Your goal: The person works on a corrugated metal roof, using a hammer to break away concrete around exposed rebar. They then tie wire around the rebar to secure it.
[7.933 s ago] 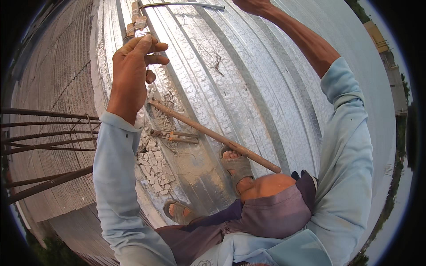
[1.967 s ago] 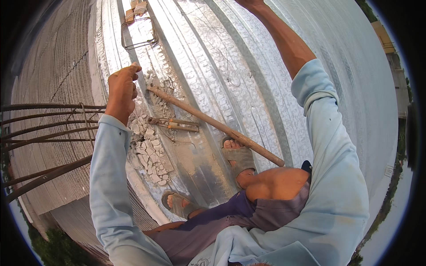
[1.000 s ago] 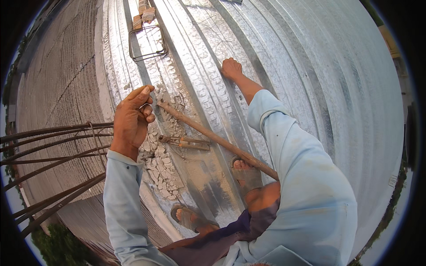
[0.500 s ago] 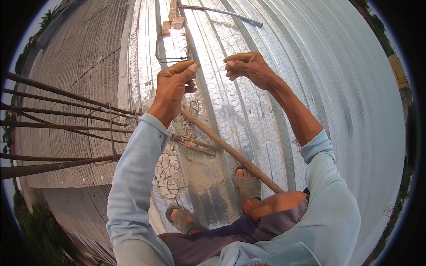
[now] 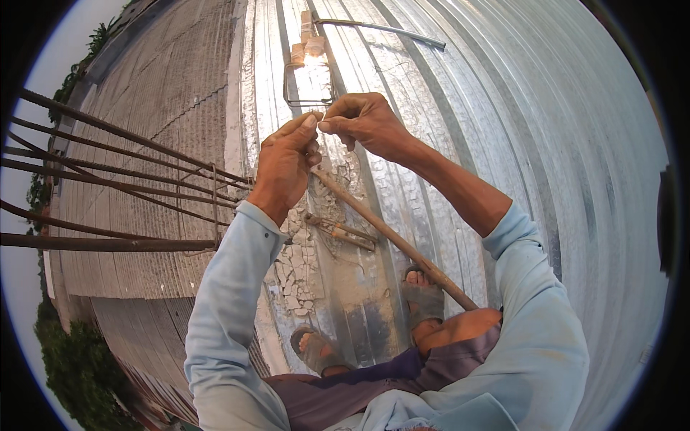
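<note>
My left hand (image 5: 284,169) is closed, thumb and forefinger pinched together in front of me. Against those fingertips my right hand (image 5: 370,128) pinches too, its other fingers curled. A short pale bit of thin wire (image 5: 323,116) shows where the fingertips meet; the rest of it is hidden. Below the hands, a pair of pincers (image 5: 348,233) lies on the dusty metal sheet. The upper end of a long wooden handle (image 5: 399,244) lies just under my left hand, and the handle slants down to my right knee.
Several rusty rebars (image 5: 122,183), tied with thin stirrups, jut in from the left. Ahead are a bent steel stirrup (image 5: 286,90), wooden blocks (image 5: 314,47) and a metal bar (image 5: 406,31). Cracked mortar (image 5: 295,276) lies by my sandals. Ribbed metal sheeting (image 5: 532,144) spreads right, corrugated grey roofing (image 5: 151,237) left.
My right hand has moved left, closing the gap to my left fingertips. The view has shifted, so the surroundings sit farther right in the picture.
</note>
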`<state>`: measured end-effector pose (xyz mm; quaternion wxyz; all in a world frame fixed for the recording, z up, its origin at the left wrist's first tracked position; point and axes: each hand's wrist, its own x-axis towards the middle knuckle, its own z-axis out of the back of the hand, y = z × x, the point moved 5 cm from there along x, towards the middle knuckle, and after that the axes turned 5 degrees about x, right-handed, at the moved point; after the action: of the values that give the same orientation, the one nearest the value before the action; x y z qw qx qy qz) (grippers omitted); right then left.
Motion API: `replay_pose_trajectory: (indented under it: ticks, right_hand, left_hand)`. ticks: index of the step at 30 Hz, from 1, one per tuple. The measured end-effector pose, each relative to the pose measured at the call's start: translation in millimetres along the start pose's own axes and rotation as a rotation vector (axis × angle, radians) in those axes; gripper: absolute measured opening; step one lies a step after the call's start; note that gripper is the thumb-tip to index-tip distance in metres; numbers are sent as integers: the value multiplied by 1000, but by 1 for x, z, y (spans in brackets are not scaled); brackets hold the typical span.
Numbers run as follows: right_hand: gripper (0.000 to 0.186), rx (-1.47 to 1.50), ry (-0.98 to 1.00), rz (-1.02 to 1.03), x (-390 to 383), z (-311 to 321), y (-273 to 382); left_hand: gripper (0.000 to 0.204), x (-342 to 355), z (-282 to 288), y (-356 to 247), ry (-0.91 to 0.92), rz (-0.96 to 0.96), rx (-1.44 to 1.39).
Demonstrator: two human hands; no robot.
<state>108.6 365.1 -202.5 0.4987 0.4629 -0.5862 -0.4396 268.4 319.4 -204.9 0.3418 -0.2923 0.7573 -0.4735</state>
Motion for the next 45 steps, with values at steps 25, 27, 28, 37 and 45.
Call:
replay_pose_trajectory:
  ticks: [25, 27, 28, 37, 45]
  right_hand:
    - [78, -302, 190, -93, 2, 17, 56]
    - [73, -284, 379, -83, 1, -71, 45]
    - [66, -133, 366, -102, -2, -94, 34]
    - [33, 213, 528, -618, -41, -204, 2]
    - [23, -101, 537, -788, -98, -309, -34]
  left_hand:
    - [20, -73, 46, -49, -267, -328, -133]
    - [22, -72, 41, -36, -280, -425, -86]
    - [26, -72, 33, -38, -222, -373, -161]
    - [21, -164, 123, -27, -259, -364, -149]
    - [10, -266, 207, 37, -676, -686, 354]
